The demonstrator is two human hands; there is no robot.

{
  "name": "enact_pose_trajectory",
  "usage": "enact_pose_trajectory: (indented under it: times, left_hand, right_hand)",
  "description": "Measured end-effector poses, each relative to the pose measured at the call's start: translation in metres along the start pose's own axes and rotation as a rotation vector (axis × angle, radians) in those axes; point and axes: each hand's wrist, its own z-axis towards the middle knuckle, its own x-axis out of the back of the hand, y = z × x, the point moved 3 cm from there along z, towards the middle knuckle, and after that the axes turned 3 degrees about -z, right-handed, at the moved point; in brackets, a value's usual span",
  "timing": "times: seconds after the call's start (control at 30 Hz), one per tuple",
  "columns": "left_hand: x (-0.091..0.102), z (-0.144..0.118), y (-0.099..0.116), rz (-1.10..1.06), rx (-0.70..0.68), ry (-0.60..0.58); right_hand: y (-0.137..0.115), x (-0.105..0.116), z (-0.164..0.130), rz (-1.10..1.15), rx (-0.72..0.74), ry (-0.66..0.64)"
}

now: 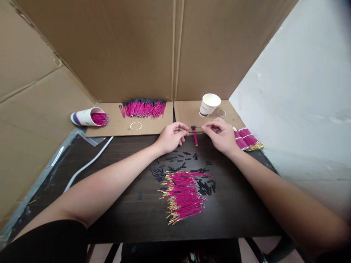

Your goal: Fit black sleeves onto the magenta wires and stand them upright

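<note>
Dozens of pink wires (pixel 183 197) with gold tips lie heaped low in the middle of the frame on the dark worktop (pixel 123 215), black caps (pixel 175 160) scattered just above and beside them. Higher up, near centre, the left hand (pixel 171 137) is curled, fingers close together, next to a small bunch (pixel 195 136) of capped wires; whether it grips them I cannot tell. The right hand (pixel 221 136) pinches one thin wire (pixel 200 127) at its fingertips. Right of it lie banded bundles (pixel 246 139). Farther back on cardboard: an upright cup (pixel 209 105), a row (pixel 143 108) of finished wires, and a tipped cup (pixel 88 117) at upper left.
</note>
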Motion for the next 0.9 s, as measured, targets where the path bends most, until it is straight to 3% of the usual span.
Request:
enact_pose_trajectory:
  times: [0.1, 0.23, 0.57, 0.9]
  left_hand:
    - [-0.001, 0.000, -0.001, 0.034, -0.006, -0.010]
    - [0.000, -0.002, -0.003, 0.103, -0.014, -0.026]
    - [0.000, -0.001, -0.006, 0.158, -0.012, -0.042]
    - [-0.003, -0.004, 0.001, 0.181, -0.010, -0.045]
  right_hand:
    - [-0.002, 0.004, -0.002, -0.173, 0.051, 0.038]
    - [-0.001, 0.003, -0.006, -0.352, 0.054, -0.017]
    - [-0.006, 0.001, -0.009, -0.447, 0.179, 0.092]
    - [-0.004, -0.009, -0.013, -0.616, 0.003, -0.156]
